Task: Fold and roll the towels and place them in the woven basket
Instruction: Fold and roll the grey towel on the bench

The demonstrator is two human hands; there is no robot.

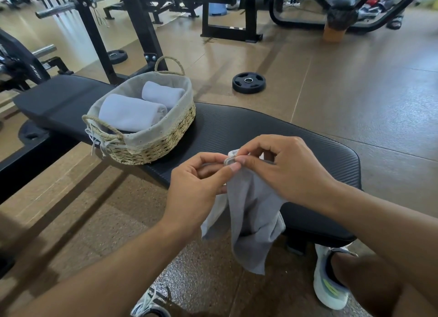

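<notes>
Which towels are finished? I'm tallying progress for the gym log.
Done: two rolled towels, one near and one far, lie in the woven basket. In hand: the left hand and right hand pinch a grey towel hanging unfolded by one corner. Left: fold, roll and place it.

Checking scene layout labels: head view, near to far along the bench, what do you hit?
Hanging grey towel → pinching left hand and right hand → woven basket → near rolled towel → far rolled towel.
</notes>
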